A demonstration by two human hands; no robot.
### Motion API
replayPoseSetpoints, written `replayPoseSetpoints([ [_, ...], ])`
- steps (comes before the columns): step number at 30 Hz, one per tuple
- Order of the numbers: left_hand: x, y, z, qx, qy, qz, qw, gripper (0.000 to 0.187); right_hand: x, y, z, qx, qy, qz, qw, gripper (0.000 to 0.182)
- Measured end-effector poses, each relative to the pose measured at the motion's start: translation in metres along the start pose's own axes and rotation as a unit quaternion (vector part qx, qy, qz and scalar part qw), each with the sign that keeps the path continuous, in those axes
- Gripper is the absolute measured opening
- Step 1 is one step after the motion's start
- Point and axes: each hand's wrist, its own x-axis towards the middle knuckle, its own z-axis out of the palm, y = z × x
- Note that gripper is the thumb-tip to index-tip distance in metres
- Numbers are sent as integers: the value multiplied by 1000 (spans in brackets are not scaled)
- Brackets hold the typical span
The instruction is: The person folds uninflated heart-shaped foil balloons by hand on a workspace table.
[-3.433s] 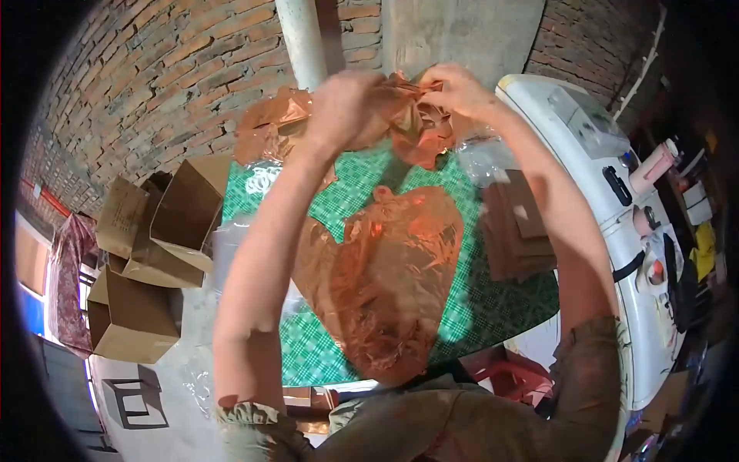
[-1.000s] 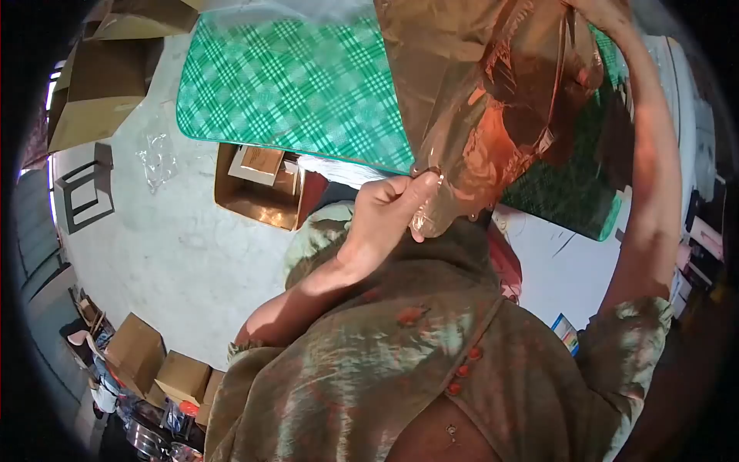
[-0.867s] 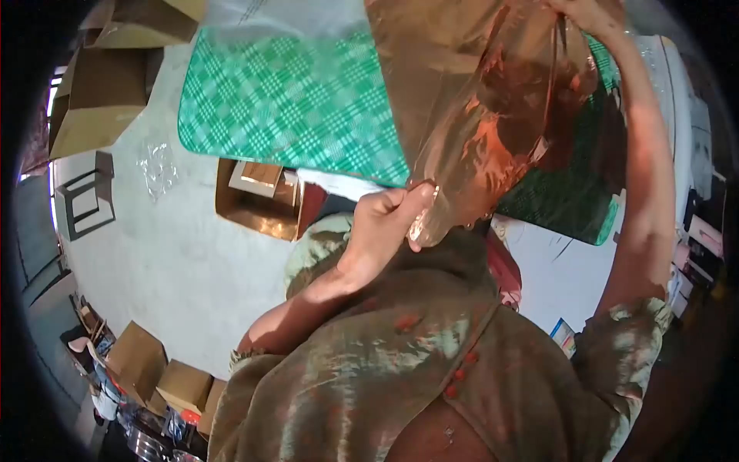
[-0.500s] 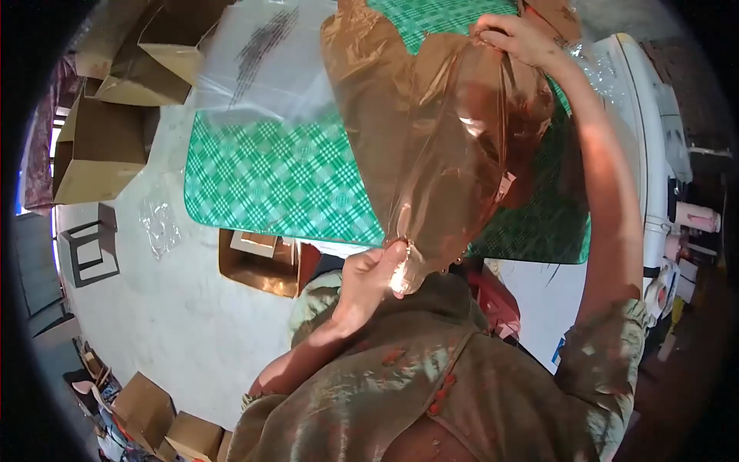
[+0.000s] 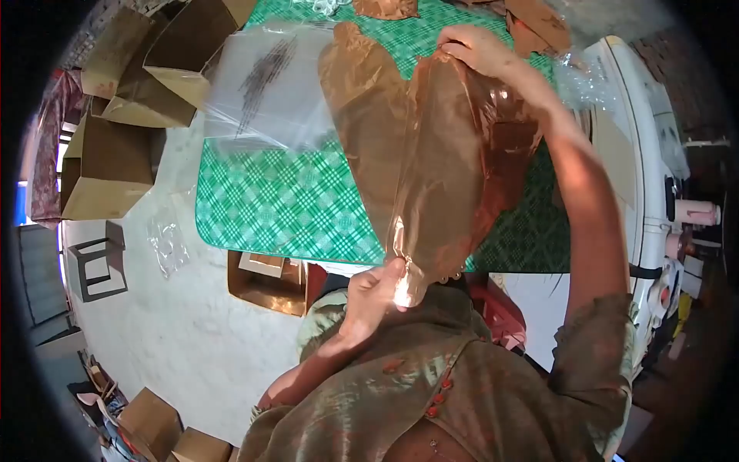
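Note:
A thin, shiny sheet of brown see-through plastic film (image 5: 443, 146) stretches between my two hands over the green checked table cover. My left hand (image 5: 373, 296) pinches its near, gathered end close to my body, where light glints off the folds. Up at the far edge, my right hand (image 5: 489, 55) has its fingers closed on the film's top corner. Creases run lengthwise between the two grips, and a darker, reddish fold hangs along the right side. The film's left lobe spreads loosely toward a stack of clear plastic bags (image 5: 277, 85).
The green checked table (image 5: 277, 204) spans the middle. More brown pieces (image 5: 535, 27) lie at its far right. Below its front edge sits an open carton (image 5: 265, 292). Open cardboard boxes (image 5: 108, 165) stand at left, and a grey frame (image 5: 98, 266) is on the floor.
My right hand has drawn slightly left and nearer with the film's top corner, and the right side of the film has narrowed. My left hand keeps its pinch. The view has shifted a little.

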Motion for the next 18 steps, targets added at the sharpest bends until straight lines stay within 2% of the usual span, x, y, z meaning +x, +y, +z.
replayPoseSetpoints([
  [5, 3, -8, -2, 25, 32, -25, 999, 45, 4, -10, 8, -37, -12, 7, 999, 17],
  [8, 4, -11, -6, 28, 27, -42, 998, 46, 6, -9, 16, -28, 45, -13, 999, 20],
  [11, 3, -7, 4, -18, 42, -11, 999, 46, 7, -8, 18, -56, 6, 2, 998, 16],
  [14, 2, -6, 5, -11, 47, -3, 999, 46, 5, -12, 22, -66, 23, 0, 998, 18],
  [18, 5, -13, -3, 16, 44, -25, 999, 47, 4, -17, 23, -84, 11, 20, 996, 19],
])
